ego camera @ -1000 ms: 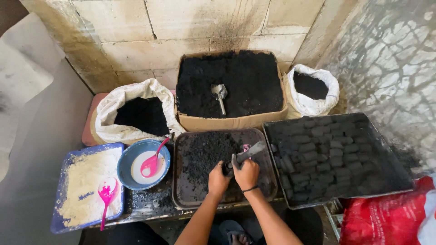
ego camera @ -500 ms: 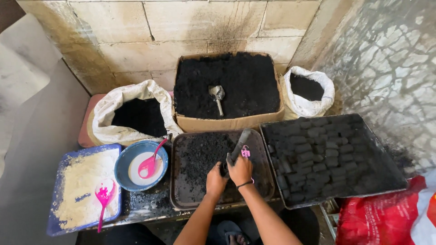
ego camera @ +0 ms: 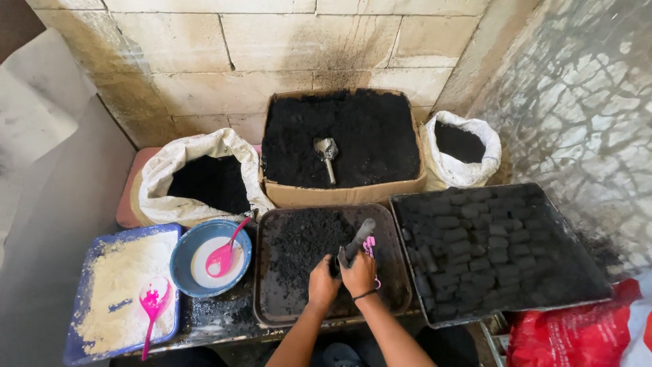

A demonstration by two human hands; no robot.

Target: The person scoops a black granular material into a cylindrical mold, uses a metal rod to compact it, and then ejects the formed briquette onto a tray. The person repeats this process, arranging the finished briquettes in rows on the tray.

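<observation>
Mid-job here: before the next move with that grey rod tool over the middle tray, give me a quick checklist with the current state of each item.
1. Right hand has the grey rod tool gripped: ok, fingers wrapped round its lower end.
2. Left hand steadies the dark piece below the tool: cannot tell, the piece is mostly hidden.
3. Black mix in the middle tray: ok, a heap lies beside the hands.
4. Free space on the right tray of pressed black blocks: ok, bare strip along its right side.
5. Pink item by the tool, clear of the hands: not ok, it touches or sits right behind the right hand.
</observation>
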